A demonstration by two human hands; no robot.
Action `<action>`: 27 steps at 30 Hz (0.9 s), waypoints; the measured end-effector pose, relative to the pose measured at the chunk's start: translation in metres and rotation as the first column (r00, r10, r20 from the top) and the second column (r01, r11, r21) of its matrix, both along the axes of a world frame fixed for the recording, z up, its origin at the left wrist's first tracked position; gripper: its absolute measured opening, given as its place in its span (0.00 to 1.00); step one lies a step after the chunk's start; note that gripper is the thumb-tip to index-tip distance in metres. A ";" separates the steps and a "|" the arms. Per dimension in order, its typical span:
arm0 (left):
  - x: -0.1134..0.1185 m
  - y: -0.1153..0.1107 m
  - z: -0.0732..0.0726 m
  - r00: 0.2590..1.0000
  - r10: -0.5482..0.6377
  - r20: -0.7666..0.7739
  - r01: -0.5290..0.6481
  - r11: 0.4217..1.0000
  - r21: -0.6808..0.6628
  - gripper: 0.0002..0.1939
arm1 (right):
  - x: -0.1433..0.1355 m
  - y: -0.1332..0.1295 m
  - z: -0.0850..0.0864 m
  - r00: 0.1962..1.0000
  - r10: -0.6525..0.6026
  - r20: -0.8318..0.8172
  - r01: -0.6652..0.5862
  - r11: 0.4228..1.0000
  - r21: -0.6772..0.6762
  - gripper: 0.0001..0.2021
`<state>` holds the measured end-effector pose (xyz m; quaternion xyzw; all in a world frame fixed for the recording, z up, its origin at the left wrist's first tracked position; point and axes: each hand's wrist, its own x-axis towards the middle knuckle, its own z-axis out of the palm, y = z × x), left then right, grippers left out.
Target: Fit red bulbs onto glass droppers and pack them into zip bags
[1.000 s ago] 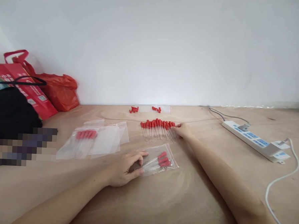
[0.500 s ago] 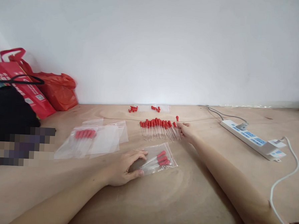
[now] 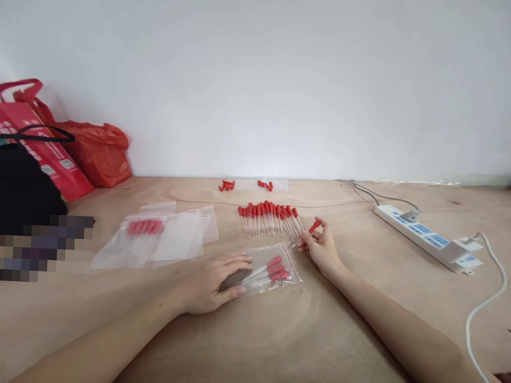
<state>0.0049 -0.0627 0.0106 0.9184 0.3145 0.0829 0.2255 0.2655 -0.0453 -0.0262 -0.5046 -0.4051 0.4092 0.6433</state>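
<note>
My right hand pinches a glass dropper by its red rubber bulb end, and the thin tip slants down left toward the mouth of a clear zip bag. Inside that bag lie several droppers, bulbs toward the zip on the right. My left hand rests at the bag's left end with thumb and fingers spread apart, lightly over its film. Just beyond, a row of droppers lies side by side, red bulbs pointing away from me.
A filled zip bag lies to the left beside flat zip bags. Loose red bulbs and another clear bag lie near the wall. A power strip with cables stands right; a red bag and a black bag stand left.
My right hand has moved toward me from the row's right end, carrying one dropper, now tilted toward the bag. My left hand and the bag stay about where they were.
</note>
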 end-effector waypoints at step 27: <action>-0.001 -0.001 -0.002 0.999 0.038 0.004 -0.038 0.999 -0.003 0.24 | -0.020 -0.020 0.002 0.959 0.275 0.067 -0.252 0.938 -0.239 0.18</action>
